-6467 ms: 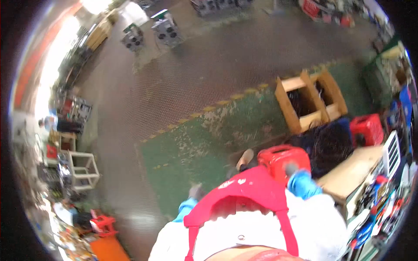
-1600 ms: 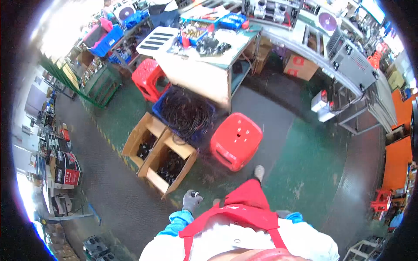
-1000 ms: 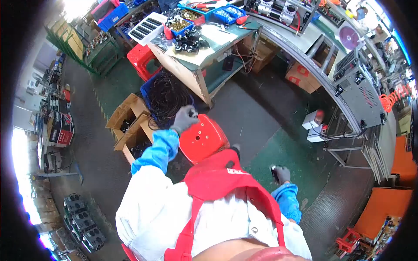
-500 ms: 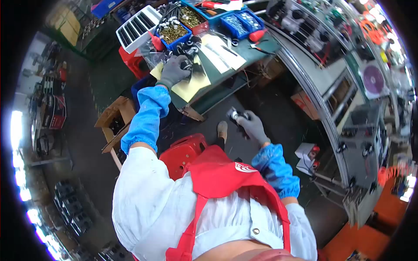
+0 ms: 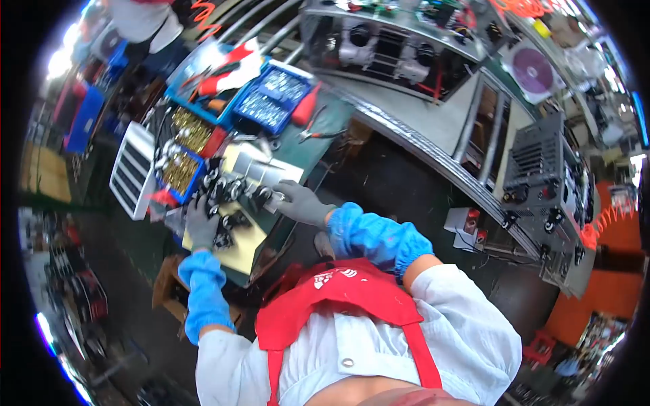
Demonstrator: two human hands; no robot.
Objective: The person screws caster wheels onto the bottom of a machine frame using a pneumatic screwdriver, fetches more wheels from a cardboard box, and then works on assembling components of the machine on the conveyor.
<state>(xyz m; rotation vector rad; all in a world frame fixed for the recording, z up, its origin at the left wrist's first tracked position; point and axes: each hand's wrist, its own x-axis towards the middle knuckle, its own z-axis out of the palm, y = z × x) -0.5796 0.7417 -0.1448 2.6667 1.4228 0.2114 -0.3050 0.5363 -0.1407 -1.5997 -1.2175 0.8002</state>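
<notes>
Both my hands wear grey gloves and are at the green workbench. My left hand (image 5: 201, 224) rests at the near left side of a pile of small black casters (image 5: 223, 188), its fingers stretched out and touching some of them. My right hand (image 5: 305, 204) is closed on a caster (image 5: 263, 197) with a shiny metal plate, at the pile's right side. Yellow paper (image 5: 245, 252) lies under the near part of the pile, with more black casters (image 5: 229, 231) on it beside my left hand.
Blue bins hold brass screws (image 5: 181, 172) and silver screws (image 5: 272, 95). A white slotted tray (image 5: 133, 172) stands at the left. Pliers (image 5: 318, 132) lie near a metal rail (image 5: 406, 139). A grey machine panel on casters (image 5: 535, 169) stands to the right. Another person (image 5: 145, 24) is behind the bench.
My right hand has come up from beside the bench to the pile with the caster. My left hand has shifted to the pile's left side. The view has turned and moved nearer the bench.
</notes>
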